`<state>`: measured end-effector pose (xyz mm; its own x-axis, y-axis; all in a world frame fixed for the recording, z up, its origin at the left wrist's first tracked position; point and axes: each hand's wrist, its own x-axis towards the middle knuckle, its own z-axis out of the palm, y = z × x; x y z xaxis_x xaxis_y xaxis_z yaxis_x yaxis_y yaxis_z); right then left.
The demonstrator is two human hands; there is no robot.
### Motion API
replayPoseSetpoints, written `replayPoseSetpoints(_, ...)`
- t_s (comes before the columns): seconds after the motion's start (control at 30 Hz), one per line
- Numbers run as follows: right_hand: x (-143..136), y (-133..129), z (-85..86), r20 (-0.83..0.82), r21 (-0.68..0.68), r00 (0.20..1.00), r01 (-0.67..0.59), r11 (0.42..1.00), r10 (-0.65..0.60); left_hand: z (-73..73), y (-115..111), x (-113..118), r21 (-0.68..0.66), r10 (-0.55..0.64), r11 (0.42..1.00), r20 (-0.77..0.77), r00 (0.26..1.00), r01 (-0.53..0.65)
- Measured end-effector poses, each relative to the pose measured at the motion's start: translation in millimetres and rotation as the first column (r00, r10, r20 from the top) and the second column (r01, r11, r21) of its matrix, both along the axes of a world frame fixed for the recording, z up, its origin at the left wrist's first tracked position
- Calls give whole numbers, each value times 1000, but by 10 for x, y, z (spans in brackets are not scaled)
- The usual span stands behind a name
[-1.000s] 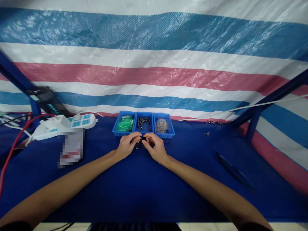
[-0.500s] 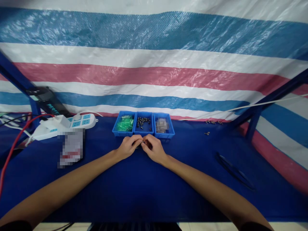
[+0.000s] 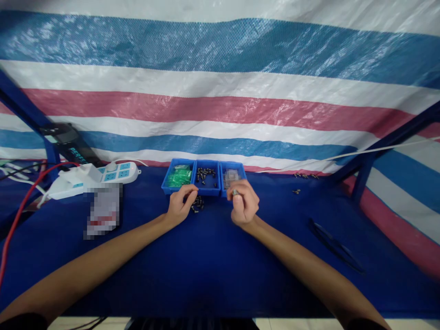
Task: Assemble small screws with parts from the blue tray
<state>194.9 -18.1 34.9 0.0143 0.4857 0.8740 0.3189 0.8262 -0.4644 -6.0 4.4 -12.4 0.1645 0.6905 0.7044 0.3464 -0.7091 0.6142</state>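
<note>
My right hand is raised just in front of the right tray. Its thumb and curled fingers pinch a small silvery screw-like part, partly covered by the fingers. My left hand rests on the table before the left tray, thumb and index slightly apart, with nothing visible between them. Beside its fingertips lies a small pile of dark and metallic screw-like parts. Behind the hands stand three joined blue trays: one with green plastic pieces, a middle one with more screw-like parts, and one with clear plastic pieces.
A white power strip with cables and a partly blurred packet lie on the left. Dark tweezers-like strips lie on the right. Several small metal parts are scattered at the back right. A striped sheet hangs behind.
My hands, together before the middle tray, have parted. The right one moved right and up with the small part, uncovering the pile; the left stayed nearly in place.
</note>
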Motion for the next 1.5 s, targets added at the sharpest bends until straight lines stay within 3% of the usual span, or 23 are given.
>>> replayPoseSetpoints(0.07,47,95,108,185,-149,981,89,985,-60,-3,1,3,-16,-9,1000,9,1000,9)
replayPoseSetpoints(0.13,58,178,154,346,-305,931,230,924,-117,-4,2,3,-25,-15,1000,16,1000,16)
replayPoseSetpoints(0.2,24,210,118,464,-343,879,289,894,-106,-8,2,1,-26,-14,1000,26,1000,15)
replayPoseSetpoints(0.3,-94,141,-50,597,-313,799,161,936,62,-16,5,-6,-36,-12,999,42,999,14)
replayPoseSetpoints(0.37,-181,57,-177,691,-298,705,74,952,162,-21,7,-10,-53,-9,999,52,999,12)
replayPoseSetpoints(0.47,-265,-36,-313,772,-285,604,49,957,198,-21,9,-11,-69,-8,998,58,998,12)
replayPoseSetpoints(0.6,-295,-61,-408,801,-265,566,47,963,193,-10,9,-4,-56,-10,998,55,998,13)
replayPoseSetpoints(0.77,-315,-72,-476,783,-264,596,53,963,181,-9,4,1,-60,-6,998,49,999,9)
replayPoseSetpoints(0.97,-274,-50,-419,451,-343,866,-57,938,218,8,1,-1,-76,-8,997,48,999,12)
replayPoseSetpoints(1.07,-244,-8,-409,285,-410,934,-85,908,216,39,-4,9,-73,-6,997,39,999,9)
replayPoseSetpoints(1.33,-242,13,-477,41,-593,966,-183,784,257,114,-13,37,-17,7,1000,-9,1000,-8)
replayPoseSetpoints(1.5,-244,-12,-444,43,-577,972,-167,799,233,120,-13,40,-16,13,1000,-31,999,-13)
